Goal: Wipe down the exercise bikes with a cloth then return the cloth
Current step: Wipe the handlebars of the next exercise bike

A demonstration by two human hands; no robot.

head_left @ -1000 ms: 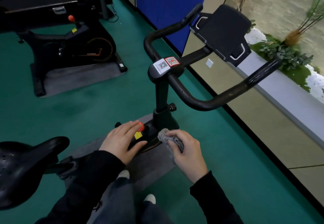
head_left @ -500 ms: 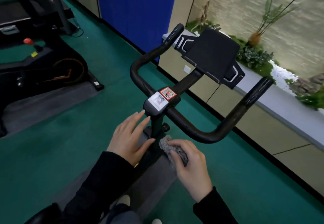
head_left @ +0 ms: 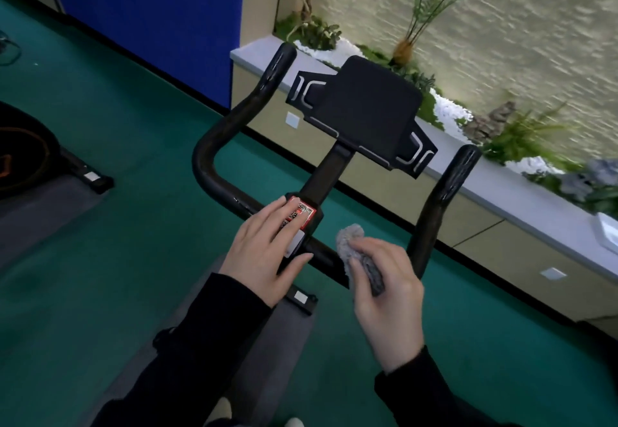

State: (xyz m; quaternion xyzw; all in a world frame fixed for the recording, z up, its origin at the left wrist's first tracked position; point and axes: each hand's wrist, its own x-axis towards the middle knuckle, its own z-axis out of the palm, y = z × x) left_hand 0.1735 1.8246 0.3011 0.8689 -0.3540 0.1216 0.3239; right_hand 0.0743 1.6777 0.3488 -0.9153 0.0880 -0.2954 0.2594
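The black exercise bike (head_left: 204,162) fills the middle, its handlebars curving toward a tablet holder (head_left: 368,112) on the far side. The left hand (head_left: 264,252) lies flat, fingers straight, on the stickered centre clamp (head_left: 306,216). Just right of it, the right hand (head_left: 388,296) grips the grey cloth (head_left: 351,236) in curled fingers at the near bar.

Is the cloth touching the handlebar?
Cannot tell. In the head view the cloth in the right hand overlaps the handlebar, but neither contact nor gap shows plainly.
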